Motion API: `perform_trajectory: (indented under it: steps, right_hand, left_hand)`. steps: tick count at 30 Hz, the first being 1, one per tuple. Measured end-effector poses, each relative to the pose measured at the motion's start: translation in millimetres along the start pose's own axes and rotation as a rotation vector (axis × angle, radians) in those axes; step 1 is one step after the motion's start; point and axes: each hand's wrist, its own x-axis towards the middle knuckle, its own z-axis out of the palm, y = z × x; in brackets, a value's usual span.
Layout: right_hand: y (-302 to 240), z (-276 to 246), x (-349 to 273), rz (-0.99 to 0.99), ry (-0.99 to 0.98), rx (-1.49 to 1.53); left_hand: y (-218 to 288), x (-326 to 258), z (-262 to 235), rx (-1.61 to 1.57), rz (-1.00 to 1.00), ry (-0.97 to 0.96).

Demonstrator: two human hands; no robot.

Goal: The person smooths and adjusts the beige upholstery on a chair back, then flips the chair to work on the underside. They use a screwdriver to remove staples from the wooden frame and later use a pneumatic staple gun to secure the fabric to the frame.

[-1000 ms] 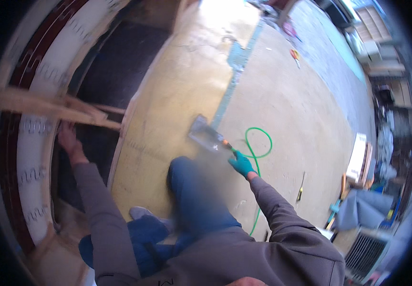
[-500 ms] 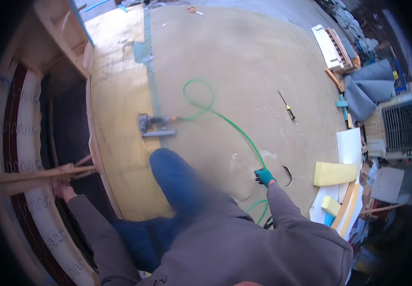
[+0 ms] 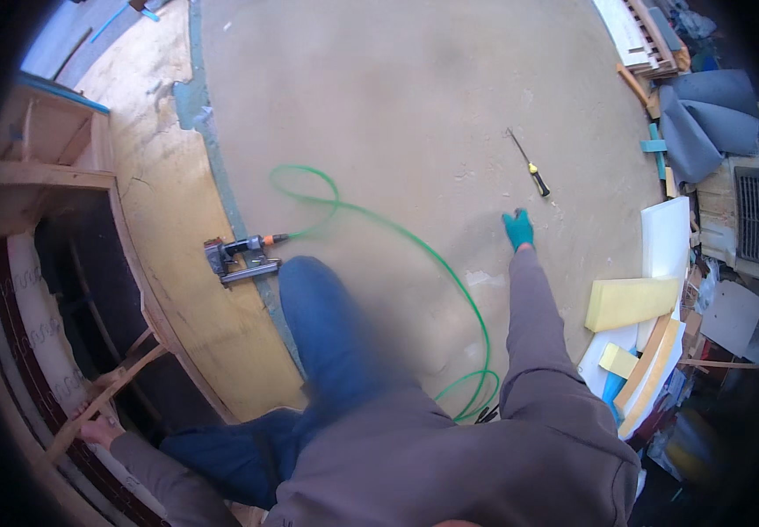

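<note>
In its green glove, my right hand [image 3: 518, 230] reaches over the floor with thumb and fingers apart, holding nothing. Just beyond it lies a screwdriver-like tool [image 3: 534, 176] with a long thin shaft and a yellow-and-black handle. My bare left hand [image 3: 100, 429] grips a wooden slat [image 3: 120, 384] of the furniture frame; its fingers are partly hidden. By my knee a staple gun [image 3: 241, 257] rests on the yellowish board, joined to a green air hose [image 3: 432, 252] that loops across the floor.
On my left stands the wooden furniture frame [image 3: 125, 237] with zigzag springs [image 3: 41, 334] inside. Yellow foam blocks [image 3: 630, 303], white sheets and wood strips pile up at the right. Folded grey material [image 3: 704, 132] lies farther off, beside a vented metal unit [image 3: 753, 215].
My right hand has left the hose and moved forward toward the screwdriver-like tool. The view has turned and shifted. My left hand stays at the frame's slat.
</note>
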Motion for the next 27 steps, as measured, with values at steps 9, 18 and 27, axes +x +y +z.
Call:
perform_trajectory:
  steps: [9,18,27]
  right_hand:
    - [-40.6,15.9,190.9,-0.207,-0.002,-0.197]
    - [-77.9,-11.2,207.1,-0.158,-0.098,-0.068]
    - [-296.6,-32.1,34.1,-0.342,-0.815,1.010]
  left_hand:
    - [78.4,-80.2,20.0,0.021,-0.083,-0.064]
    - [109.7,-127.4,49.8,-0.485,-0.283,0.245]
    - [70.3,-135.4,44.1,-0.578,-0.108,0.111]
